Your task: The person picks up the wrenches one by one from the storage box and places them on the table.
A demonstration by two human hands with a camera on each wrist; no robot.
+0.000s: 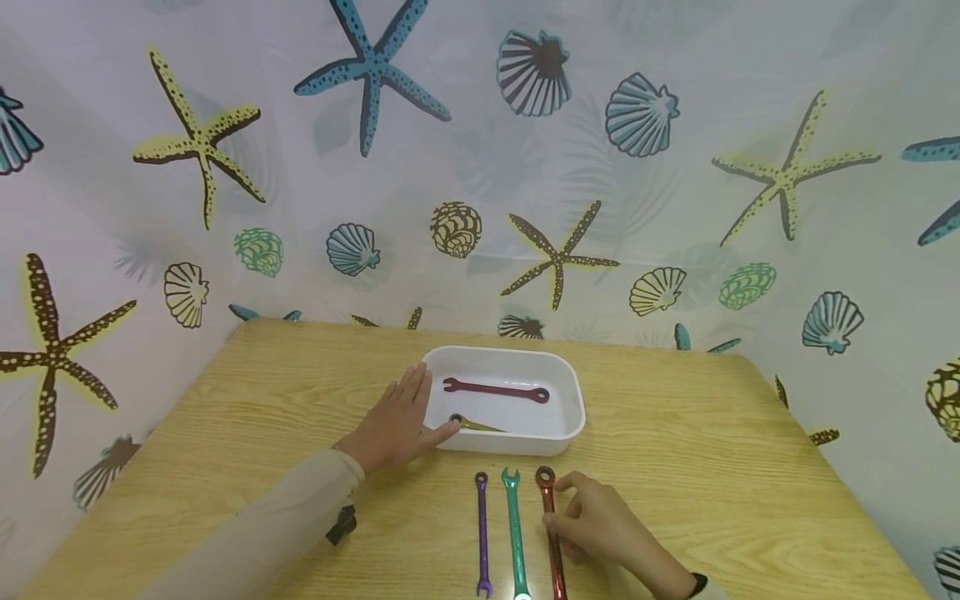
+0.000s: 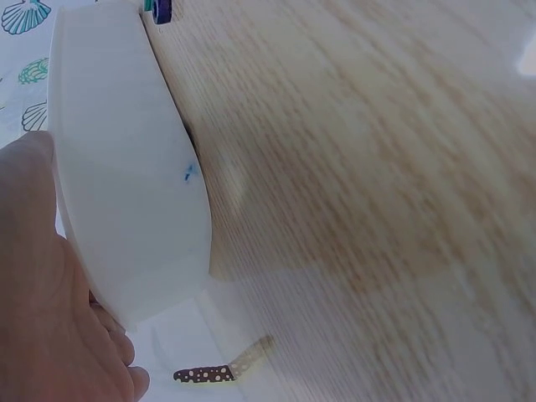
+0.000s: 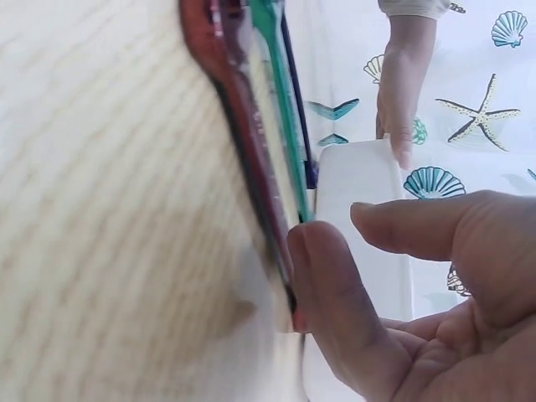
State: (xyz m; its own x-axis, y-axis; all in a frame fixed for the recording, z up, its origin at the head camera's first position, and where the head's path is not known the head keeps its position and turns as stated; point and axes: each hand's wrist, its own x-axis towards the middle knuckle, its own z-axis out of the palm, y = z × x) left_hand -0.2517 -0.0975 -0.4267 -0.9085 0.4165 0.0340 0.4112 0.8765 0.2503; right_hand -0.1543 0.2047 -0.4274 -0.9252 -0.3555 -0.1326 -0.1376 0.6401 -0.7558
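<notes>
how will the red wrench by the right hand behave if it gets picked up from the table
The red metal wrench is probably rigid: thin, straight and glossy. Lying flat on the wooden table, it looks unlikely to roll, though its smooth finish may slip. The right hand touches its edge, so lifting may need a fingertip pinch.

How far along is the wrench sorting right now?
Two are already in the white tray: a maroon wrench and a yellow wrench. The left hand steadies the tray; the right hand touches the red wrench. The teal wrench and purple wrench remain on the table.
</notes>
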